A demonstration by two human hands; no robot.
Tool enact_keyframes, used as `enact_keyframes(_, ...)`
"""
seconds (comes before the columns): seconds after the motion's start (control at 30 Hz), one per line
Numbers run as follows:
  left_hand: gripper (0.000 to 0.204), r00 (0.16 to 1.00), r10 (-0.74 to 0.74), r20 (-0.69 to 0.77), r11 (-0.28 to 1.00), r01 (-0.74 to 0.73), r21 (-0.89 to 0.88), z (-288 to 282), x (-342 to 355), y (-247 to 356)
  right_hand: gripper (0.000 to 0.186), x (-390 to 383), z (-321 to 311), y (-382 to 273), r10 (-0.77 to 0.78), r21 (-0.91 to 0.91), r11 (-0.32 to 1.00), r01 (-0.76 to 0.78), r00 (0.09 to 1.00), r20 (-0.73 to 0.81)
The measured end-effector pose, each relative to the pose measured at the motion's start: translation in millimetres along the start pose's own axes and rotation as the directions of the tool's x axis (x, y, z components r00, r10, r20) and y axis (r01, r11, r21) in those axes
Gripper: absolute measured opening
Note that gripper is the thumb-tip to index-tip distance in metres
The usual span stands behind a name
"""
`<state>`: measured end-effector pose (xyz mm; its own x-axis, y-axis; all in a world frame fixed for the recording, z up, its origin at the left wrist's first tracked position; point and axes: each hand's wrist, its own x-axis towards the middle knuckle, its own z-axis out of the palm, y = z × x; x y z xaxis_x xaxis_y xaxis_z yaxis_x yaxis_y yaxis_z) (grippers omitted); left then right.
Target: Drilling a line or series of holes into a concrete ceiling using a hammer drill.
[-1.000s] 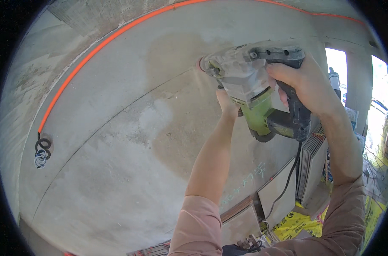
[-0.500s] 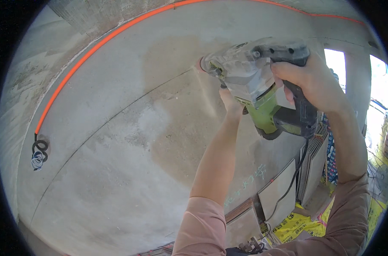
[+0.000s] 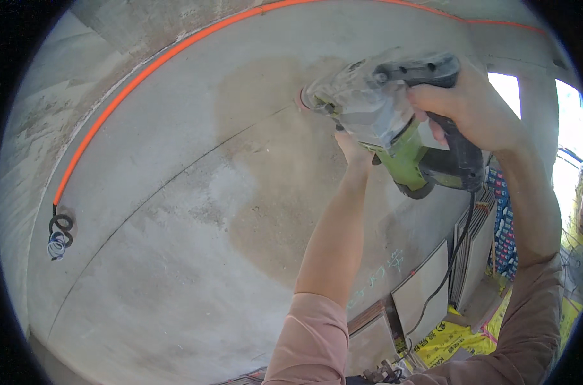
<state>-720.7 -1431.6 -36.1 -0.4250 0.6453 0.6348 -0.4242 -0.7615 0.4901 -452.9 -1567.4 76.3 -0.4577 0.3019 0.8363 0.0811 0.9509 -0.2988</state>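
A dust-coated green and black rotary hammer (image 3: 381,115) is held up in front of the grey plaster wall (image 3: 176,256). Its nose meets the wall at a reddish round edge (image 3: 301,98), at the upper end of a dark line drawn across the plaster. My right hand (image 3: 464,106) is closed round the rear handle. Under the tool's front, my left hand (image 3: 354,146) grips what looks like the side handle; the tool hides most of its fingers. A damp brown patch (image 3: 265,212) spreads on the wall around and below the nose.
Orange conduit (image 3: 121,96) runs along the wall's top edge, ending in coiled wires (image 3: 59,237) at left. Tiles (image 3: 423,282) lean against the wall's foot at lower right, by yellow sheeting (image 3: 445,340). The power cord (image 3: 455,256) hangs past them. Bright openings (image 3: 572,122) stand at right.
The hammer's rear and motor housing have swung slightly right and up, while its nose stays at the same spot on the wall. Both my forearms have shifted a little right.
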Motion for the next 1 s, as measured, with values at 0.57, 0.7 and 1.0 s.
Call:
enact_keyframes(0.57, 0.038, 0.983, 0.058, 0.176, 0.996, -0.069, 0.057, -17.6, 7.6, -18.4, 0.017, -12.0, 1.8, -15.5, 0.088, 0.069, 0.994, -0.086, 0.996, -0.025)
enact_keyframes(0.7, 0.041, 0.978, 0.056, 0.2, 0.993, -0.075, 0.091, -17.2, 5.5, -12.0, 0.013, -5.2, 8.8, 0.0, -0.17, -0.127, 0.976, 0.175, 0.984, 0.052)
enact_keyframes(1.0, 0.046, 0.986, 0.034, 0.166, 0.994, -0.051, 0.097, -21.6, 3.5, -9.9, 0.019, -13.0, 16.5, 3.4, -0.038, 0.056, 0.998, 0.038, 0.999, 0.004)
